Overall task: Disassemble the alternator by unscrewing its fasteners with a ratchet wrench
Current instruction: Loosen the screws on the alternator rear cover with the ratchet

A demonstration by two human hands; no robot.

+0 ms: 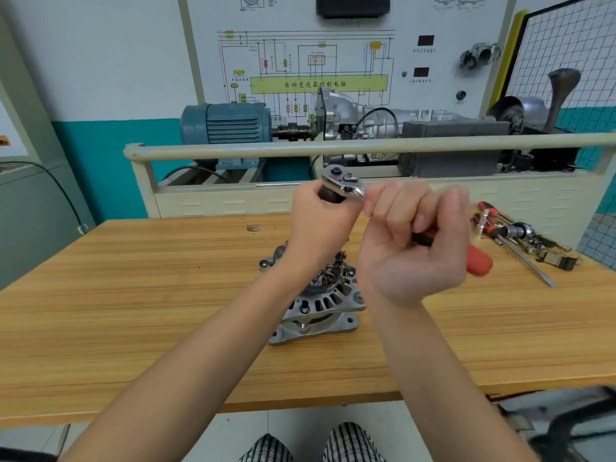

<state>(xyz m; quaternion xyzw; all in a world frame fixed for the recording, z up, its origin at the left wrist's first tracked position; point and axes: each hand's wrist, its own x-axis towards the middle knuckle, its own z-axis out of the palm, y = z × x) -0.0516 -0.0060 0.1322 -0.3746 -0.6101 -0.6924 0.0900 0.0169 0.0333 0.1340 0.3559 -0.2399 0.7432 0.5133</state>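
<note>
A person is sitting at a wooden table [133, 295], seen from a camera on their head, with both bare forearms reaching forward and up over the work. The right hand [413, 241] is curling its fingers around the red and black handle of a ratchet wrench [346, 185], held raised in the air above the table; the red end of the handle is sticking out to the right of the palm. The wrench's shiny metal head is pointing up and to the left. The left hand [320, 221] is gripping a dark socket [330, 195] fitted under that head, with the fingers wrapped around it.

The alternator [316, 301] is sitting on the table directly below the hands, near the middle, partly hidden behind the left wrist. Its silver slotted housing and bolts are facing the camera, and copper windings are showing at the top. The wrench is not touching it.

At the table's far right edge, a cluster of loose tools [520, 235] is lying, including red-handled pieces, sockets and a long metal bar. Behind the table, a blue electric motor [226, 123] is standing in front of a wiring diagram board [300, 71].
</note>
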